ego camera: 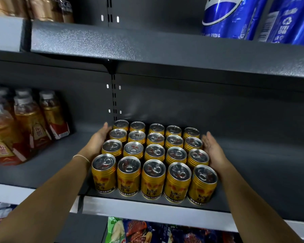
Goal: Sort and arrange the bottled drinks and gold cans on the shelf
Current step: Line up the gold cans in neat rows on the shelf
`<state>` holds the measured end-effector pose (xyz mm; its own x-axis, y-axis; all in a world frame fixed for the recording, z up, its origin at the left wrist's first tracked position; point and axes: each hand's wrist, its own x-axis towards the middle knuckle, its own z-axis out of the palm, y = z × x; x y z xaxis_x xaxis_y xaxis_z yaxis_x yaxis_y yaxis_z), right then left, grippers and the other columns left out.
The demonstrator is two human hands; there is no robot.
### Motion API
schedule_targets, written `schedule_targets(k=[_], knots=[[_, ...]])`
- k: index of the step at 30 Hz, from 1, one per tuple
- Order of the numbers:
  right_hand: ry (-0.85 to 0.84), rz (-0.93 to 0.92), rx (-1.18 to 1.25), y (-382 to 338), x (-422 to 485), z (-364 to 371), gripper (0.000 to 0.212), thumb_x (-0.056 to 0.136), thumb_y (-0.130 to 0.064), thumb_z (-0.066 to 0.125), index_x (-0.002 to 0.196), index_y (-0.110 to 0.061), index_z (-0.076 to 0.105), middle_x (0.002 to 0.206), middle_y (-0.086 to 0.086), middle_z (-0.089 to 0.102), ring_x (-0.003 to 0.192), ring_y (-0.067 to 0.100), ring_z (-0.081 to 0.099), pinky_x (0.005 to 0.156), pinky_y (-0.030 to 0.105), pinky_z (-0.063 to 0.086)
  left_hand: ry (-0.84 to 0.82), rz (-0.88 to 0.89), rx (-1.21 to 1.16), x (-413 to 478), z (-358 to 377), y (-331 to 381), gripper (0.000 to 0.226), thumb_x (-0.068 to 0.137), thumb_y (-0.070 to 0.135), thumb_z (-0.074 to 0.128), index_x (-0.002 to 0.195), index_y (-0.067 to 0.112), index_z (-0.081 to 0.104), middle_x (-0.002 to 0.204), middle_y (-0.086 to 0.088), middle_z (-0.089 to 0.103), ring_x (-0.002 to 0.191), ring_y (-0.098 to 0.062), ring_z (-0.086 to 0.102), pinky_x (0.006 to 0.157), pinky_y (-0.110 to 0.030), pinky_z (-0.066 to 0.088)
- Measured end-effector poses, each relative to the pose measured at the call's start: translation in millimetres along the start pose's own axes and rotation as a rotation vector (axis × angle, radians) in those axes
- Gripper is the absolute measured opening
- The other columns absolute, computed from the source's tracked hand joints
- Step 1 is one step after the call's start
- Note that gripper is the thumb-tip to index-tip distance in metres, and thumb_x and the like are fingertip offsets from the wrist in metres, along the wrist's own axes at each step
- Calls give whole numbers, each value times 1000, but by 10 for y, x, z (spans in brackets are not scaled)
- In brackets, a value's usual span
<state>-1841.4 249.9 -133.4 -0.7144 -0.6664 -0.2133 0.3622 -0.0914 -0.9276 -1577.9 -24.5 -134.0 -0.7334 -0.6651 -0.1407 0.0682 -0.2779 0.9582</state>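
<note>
Grey shelf is carrying packed gold cans.
Flat left hand and right hand are flanking them; rigid, slick, likely heavy: press low.

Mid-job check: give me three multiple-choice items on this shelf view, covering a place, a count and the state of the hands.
1. Where do the amber bottles stand relative to the gold cans?
A. At the same level, to their left
B. On the shelf above them
C. Directly behind them

2. How many gold cans make up the block?
A. 12
B. 20
C. 30

3. How do the left hand and right hand lie?
A. Each grips a single can
B. Fingers straight, one hand at each side of the block
C. Both rest on the can tops

Answers:
1 A: the bottles stand left of the cans at that level.
2 B: there are four rows of five.
3 B: straight fingers flank the block's left and right sides.
</note>
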Motion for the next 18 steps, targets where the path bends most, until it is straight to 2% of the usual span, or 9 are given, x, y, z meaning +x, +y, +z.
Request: schedule_targets(k=[1,2,4,7,10,13,16,17,18], knots=[[-31,18,21,11,2,6,63,95,-63,42,140,-18,49,100,-9,71,76,8,74,53,28,58,-12,-16,-16,7,11,7,49,98,60,32,115,23,59,108,-4,74,98,-24,71,76,-40,52],[-80,35,48,27,4,18,59,93,-64,44,128,-19,60,100,2,76,82,17,75,56,33,60,-20,-24,-26,10,13,6,48,97,60,33,114,23,59,108,-4,74,99,-24,71,76,-41,52],[-155,50,111,62,17,30,57,91,-65,46,119,-20,68,111,10,74,98,29,72,68,42,60,-41,-22,-43,24,1,-21,52,98,60,31,119,21,59,113,-7,72,102,-26,70,76,-41,53],[-125,39,118,71,48,34,57,92,-66,43,127,-24,59,116,10,72,103,30,70,78,46,55,-65,-26,-97,23,13,-32,57,99,59,29,123,16,58,117,-12,70,103,-29,69,75,-41,55],[-111,32,115,75,45,43,58,92,-66,44,128,-23,58,116,10,72,102,31,71,74,45,57,-93,-33,-87,-13,36,-18,56,100,58,27,121,18,59,116,-12,70,102,-29,69,71,-39,58],[-97,27,87,66,10,58,63,90,-66,46,135,-22,54,116,9,72,103,30,71,75,45,57,-83,-4,8,-53,46,2,56,101,56,26,124,18,59,118,-12,69,108,-29,67,82,-42,54],[-55,5,-20,-10,-111,73,65,90,-69,45,139,-26,47,108,2,75,95,22,73,70,41,58,15,42,139,-169,63,42,47,101,54,31,109,23,64,102,-1,75,90,-15,73,70,-31,53],[-33,-13,-71,-36,-177,68,73,88,-71,46,145,-26,40,114,-1,72,98,19,72,72,40,58,47,53,167,-226,57,46,43,99,55,34,105,25,64,94,4,76,83,-11,73,66,-28,52],[3,-42,-133,-51,-243,45,85,83,-75,48,150,-25,35,132,-2,62,112,18,66,85,41,55,59,60,172,-280,35,39,41,97,57,37,106,26,63,90,10,76,79,-7,73,64,-27,51]])
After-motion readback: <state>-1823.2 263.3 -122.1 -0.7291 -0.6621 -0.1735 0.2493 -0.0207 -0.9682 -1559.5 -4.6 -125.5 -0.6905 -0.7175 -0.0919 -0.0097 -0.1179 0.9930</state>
